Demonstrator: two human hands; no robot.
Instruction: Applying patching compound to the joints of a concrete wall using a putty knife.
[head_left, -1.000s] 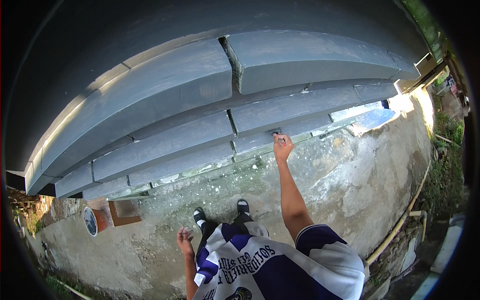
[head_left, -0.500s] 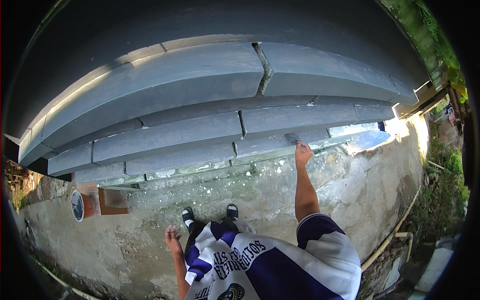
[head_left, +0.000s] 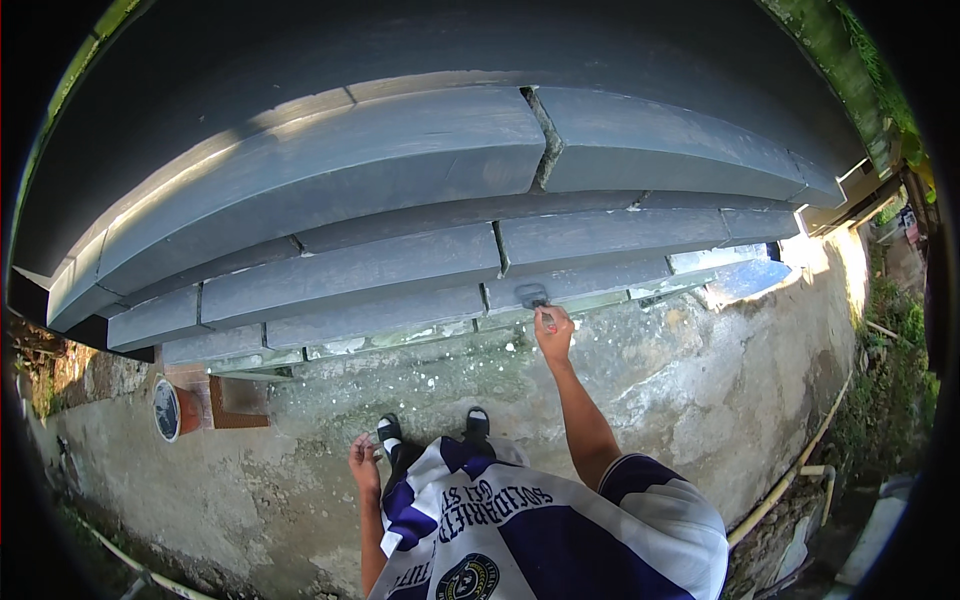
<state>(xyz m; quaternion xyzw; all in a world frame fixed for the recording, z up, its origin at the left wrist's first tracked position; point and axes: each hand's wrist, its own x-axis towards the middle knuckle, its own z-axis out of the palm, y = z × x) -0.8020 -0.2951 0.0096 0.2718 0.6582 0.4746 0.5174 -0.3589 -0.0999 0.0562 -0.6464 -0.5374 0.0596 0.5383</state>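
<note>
My right hand (head_left: pixel 553 332) is closed round the handle of a paintbrush (head_left: pixel 531 296), whose dark head is blurred. The brush meets the face of the lowest grey step (head_left: pixel 585 280), just right of a dark vertical gap. Down beside my left foot hangs my left hand (head_left: pixel 364 458), its fingers curled and pinched together. Whatever it may hold is too small to tell. Above the lowest step rise wider grey steps (head_left: pixel 350 275), split by narrow gaps with rough edges. Pale, patchy concrete shows along the lowest step's bottom edge.
An orange bucket (head_left: pixel 188 409) with a greyish mouth stands at the left, against a brown tiled block (head_left: pixel 240 402). White spatters dot the worn concrete floor (head_left: pixel 660 400). A blue-white sheet (head_left: pixel 745 280) lies at the steps' right end. Pipes (head_left: pixel 790 480) and plants border the right side.
My right hand has swept the paintbrush left and slightly down along the lowest step. The view has shifted slightly; my left hand stays low at my side.
</note>
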